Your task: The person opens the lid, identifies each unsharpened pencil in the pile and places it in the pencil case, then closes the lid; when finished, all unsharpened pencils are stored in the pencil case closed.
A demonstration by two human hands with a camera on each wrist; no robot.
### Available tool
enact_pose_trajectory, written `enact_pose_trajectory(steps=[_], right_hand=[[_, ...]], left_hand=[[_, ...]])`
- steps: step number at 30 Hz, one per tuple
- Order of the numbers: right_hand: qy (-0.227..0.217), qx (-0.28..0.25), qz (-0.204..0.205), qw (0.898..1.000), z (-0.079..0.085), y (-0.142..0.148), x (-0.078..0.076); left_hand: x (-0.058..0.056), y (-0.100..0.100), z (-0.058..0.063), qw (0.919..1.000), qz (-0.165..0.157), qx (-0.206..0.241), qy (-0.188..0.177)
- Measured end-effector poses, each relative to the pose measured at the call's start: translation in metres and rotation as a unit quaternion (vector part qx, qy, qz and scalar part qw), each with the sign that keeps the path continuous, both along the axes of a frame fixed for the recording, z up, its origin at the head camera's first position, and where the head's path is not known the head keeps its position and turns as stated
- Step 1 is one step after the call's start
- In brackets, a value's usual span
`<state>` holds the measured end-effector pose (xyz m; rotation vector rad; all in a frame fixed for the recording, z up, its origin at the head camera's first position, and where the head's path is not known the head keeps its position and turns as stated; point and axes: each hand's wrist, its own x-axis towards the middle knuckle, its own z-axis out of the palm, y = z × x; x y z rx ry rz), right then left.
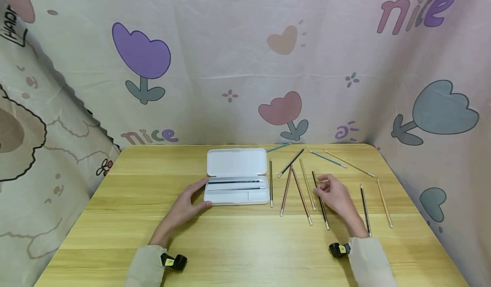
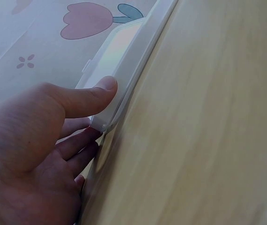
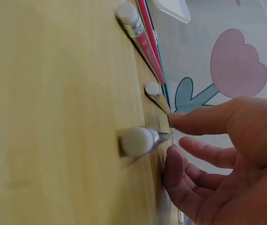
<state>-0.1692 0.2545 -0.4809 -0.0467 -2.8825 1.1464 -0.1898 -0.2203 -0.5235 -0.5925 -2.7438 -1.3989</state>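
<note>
A white pencil case (image 1: 236,198) lies with its lid (image 1: 236,162) folded back, and two dark pencils (image 1: 234,181) rest inside. My left hand (image 1: 186,206) holds the case's left end, thumb on the front edge and fingers around the side. In the left wrist view the thumb (image 2: 106,86) presses the white wall, with the other fingers partly hidden by it. My right hand (image 1: 336,195) is over a black pencil (image 1: 324,213) with a white eraser. In the right wrist view, thumb and fingers stand apart on either side of that pencil's shaft, fingertips close to it.
Several loose pencils lie right of the case, among them a reddish pencil (image 1: 302,196), a yellow pencil (image 1: 385,204) and a blue one (image 1: 327,158). Another black pencil (image 1: 365,208) lies beside the right forearm. A patterned cloth (image 1: 215,65) hangs behind the wooden table (image 1: 245,253).
</note>
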Motion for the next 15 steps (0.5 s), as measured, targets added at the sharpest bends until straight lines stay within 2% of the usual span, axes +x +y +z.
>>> enact_pose_trajectory(steps=[15], right_hand=[[0.004, 0.051, -0.035, 0.998, 0.0015, 0.0007, 0.0002]], left_hand=[[0.0001, 0.0003, 0.0016, 0.9999, -0.002, 0.007, -0.008]])
